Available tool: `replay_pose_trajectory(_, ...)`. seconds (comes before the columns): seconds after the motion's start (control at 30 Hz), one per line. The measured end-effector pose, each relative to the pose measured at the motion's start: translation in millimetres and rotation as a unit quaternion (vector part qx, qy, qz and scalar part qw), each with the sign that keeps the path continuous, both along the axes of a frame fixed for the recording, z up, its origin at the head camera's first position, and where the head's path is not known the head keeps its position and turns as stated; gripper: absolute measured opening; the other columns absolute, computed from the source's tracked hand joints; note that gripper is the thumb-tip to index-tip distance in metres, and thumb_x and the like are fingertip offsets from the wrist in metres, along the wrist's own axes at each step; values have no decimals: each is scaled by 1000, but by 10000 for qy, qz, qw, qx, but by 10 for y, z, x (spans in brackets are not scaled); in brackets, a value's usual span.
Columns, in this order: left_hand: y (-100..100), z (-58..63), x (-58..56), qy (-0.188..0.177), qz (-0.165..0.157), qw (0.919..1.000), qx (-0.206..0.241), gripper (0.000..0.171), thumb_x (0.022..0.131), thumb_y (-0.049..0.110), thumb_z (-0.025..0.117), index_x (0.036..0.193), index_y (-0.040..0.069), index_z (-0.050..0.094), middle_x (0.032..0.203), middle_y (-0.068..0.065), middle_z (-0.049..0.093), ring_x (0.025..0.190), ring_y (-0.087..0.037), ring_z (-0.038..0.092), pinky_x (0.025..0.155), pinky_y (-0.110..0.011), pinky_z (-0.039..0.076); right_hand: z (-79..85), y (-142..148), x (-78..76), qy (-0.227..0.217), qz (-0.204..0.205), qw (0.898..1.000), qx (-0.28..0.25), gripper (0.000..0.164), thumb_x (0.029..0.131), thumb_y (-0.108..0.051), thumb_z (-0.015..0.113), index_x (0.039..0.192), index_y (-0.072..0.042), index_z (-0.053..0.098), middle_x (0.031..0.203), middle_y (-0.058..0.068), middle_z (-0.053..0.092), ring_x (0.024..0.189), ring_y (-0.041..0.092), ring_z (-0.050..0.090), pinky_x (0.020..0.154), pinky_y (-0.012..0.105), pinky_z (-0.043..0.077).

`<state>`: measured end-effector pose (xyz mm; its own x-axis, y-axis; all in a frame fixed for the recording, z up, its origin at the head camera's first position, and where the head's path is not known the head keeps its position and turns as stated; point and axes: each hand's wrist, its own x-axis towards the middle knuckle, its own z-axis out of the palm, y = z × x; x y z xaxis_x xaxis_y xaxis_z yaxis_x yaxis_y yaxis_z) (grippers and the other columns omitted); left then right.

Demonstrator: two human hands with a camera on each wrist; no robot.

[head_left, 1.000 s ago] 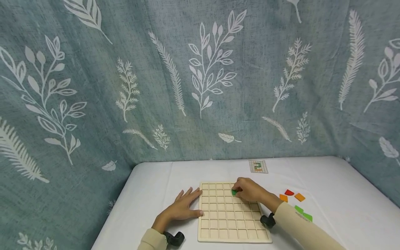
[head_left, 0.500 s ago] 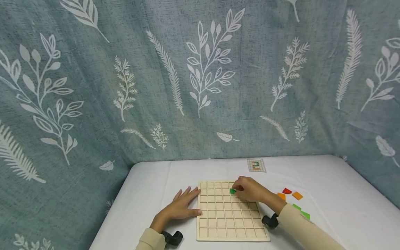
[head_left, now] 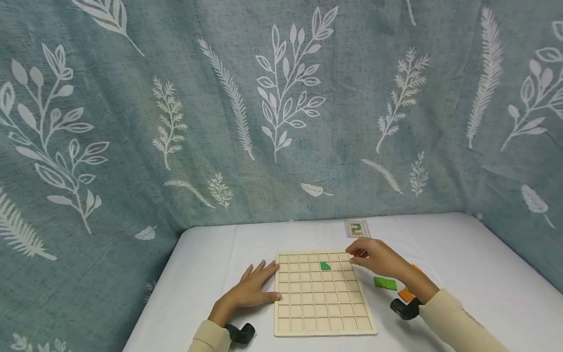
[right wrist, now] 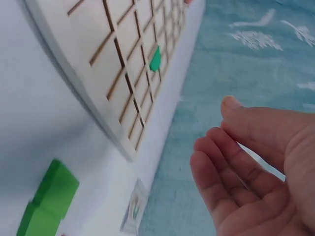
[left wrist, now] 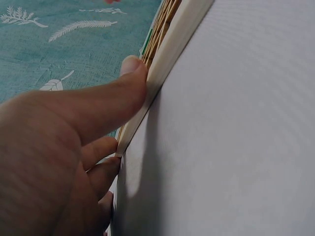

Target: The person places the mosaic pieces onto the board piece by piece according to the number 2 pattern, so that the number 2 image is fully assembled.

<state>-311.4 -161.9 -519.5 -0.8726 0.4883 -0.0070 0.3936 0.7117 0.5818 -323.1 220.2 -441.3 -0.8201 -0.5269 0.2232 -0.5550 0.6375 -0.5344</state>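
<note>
Left hand (head_left: 252,290), fingers spread, touches the edge of a board (head_left: 321,298) with a green tile (head_left: 325,266) in its grid; right hand (head_left: 374,256), loosely curled, thumb and fingertips apart, hovers by the far right corner.

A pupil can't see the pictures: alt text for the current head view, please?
Left hand touches the left edge of a wooden grid board bearing one dark green tile. Right hand is near the board's far right corner; lime-green tiles and orange tiles lie nearby.
</note>
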Motion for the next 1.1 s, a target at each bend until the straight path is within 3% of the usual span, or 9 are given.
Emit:
replay_pose_trajectory(0.2, -9, 22, 14, 44, 7, 9999, 90, 88, 86, 53, 71, 155, 10, 37, 164, -10, 31, 155, -38, 16, 125, -62, 3, 9, 207, 134, -292, -425, 9985, -160, 25, 94, -24, 70, 114, -10, 71, 110, 8, 71, 92, 9, 65, 80, 24, 57)
replay_pose_trajectory(0.37, -25, 6, 29, 39, -18, 10000, 86, 88, 86, 51, 72, 155, 9, 37, 164, -11, 31, 155, -39, 17, 124, -63, 3, -88, 356, 200, -887, -589, 9937, -355, 32, 94, -32, 69, 117, -9, 70, 113, 8, 71, 94, 7, 65, 82, 21, 56)
replay_pose_trajectory(0.53, -21, 0, 30, 56, -38, 9999, 105, 87, 87, 51, 71, 155, 9, 37, 164, -11, 31, 155, -39, 16, 125, -62, 2, -197, 438, 230, -1241, -724, 9886, -453, 34, 95, -29, 69, 119, -5, 69, 115, 10, 71, 96, 13, 66, 80, 22, 56)
replay_pose_trajectory(0.9, 8, 31, -8, 12, -53, 9999, 89, 87, 87, 53, 70, 155, 12, 36, 164, -9, 29, 155, -37, 14, 125, -60, 1, -278, 556, 198, -1131, -795, 9898, -347, 31, 95, -24, 69, 118, -4, 69, 111, 9, 71, 93, 12, 66, 76, 23, 56)
replay_pose_trajectory(1.1, -15, 2, -1, -37, -28, 10000, 38, 87, 86, 53, 71, 155, 13, 36, 165, -8, 29, 155, -37, 14, 125, -61, 1, -370, 595, 186, -1348, -780, 9874, -276, 32, 95, -25, 68, 119, -5, 69, 113, 7, 71, 97, 17, 66, 78, 24, 56)
